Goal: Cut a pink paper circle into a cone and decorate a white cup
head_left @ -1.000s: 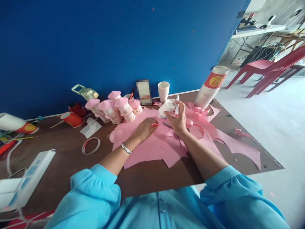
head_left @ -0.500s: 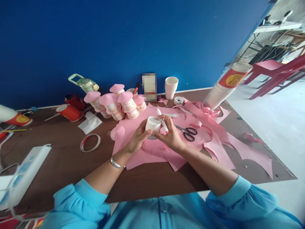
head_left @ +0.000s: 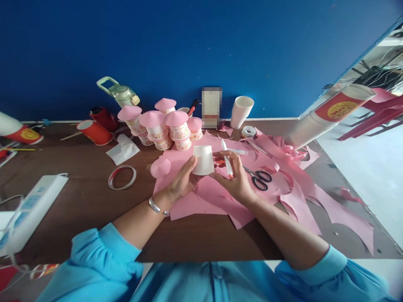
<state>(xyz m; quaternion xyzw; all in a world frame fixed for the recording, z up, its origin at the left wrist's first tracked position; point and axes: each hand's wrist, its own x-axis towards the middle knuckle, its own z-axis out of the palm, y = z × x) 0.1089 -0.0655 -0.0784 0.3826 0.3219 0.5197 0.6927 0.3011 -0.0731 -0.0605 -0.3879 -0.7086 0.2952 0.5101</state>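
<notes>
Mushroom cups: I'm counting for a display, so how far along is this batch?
Done: about six decorated cups with pink caps stand grouped by the wall. In hand: the left hand holds a plain white cup upside down, and the right hand holds a marker; this cup has no cap. Left: one loose cap on the pink paper, plus a tall cup stack.

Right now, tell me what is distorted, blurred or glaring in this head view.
Head view: wide-angle lens tilts the tall stack of white paper cups outward and bows the brown table edge; a pixelated patch hides one item; doorway at right is washed out; hands look sharp.
</notes>
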